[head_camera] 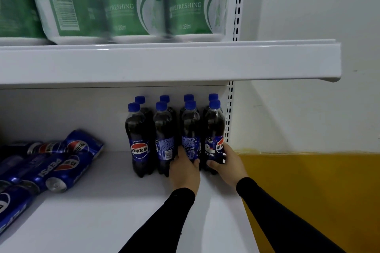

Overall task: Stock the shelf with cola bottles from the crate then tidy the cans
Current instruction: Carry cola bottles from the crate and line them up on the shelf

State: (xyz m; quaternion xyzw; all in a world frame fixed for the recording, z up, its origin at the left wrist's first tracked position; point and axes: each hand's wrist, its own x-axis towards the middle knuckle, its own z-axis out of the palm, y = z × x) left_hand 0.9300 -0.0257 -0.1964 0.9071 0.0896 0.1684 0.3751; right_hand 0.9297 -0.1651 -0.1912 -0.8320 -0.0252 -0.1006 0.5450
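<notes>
Two hands work the front row: the left hand [186, 167] has its grip curled round the third cola bottle [190, 137], and the right hand [227, 163] clasps the end bottle [214, 135]. Stocking appears near complete; next, release and square the row. The bottles are smooth clear plastic with blue caps. Far left of the grip, glossy cans [61, 162] lie toppled on the white shelf [115, 207].

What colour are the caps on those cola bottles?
Blue caps on the cola bottles, clearest in the head view.
</notes>
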